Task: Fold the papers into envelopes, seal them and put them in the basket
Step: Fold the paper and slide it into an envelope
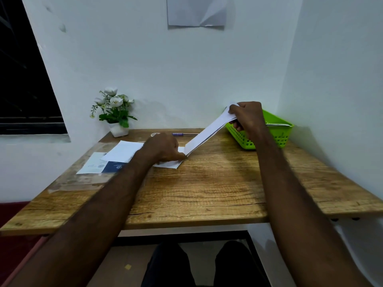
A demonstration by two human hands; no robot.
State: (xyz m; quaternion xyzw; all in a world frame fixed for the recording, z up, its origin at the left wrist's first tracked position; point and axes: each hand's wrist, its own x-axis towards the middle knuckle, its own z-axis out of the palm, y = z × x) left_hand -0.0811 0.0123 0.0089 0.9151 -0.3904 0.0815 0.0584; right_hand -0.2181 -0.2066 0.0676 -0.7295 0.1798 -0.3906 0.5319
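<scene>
A white sheet of paper [204,135] is folded on the wooden table [207,183]. My right hand [246,117] pinches its far end and holds it lifted, slanting up toward the green basket [279,137]. My left hand [163,149] presses the paper's lower part flat on the table at the fold. Another white sheet [122,151] lies to the left, partly under my left forearm. White paper shows inside the basket at its far rim.
A pot of white flowers [115,112] stands at the back left corner. A purple pen [182,134] and a small round thing lie near the back edge. Printed cards [99,165] lie at the left. Walls close the back and right.
</scene>
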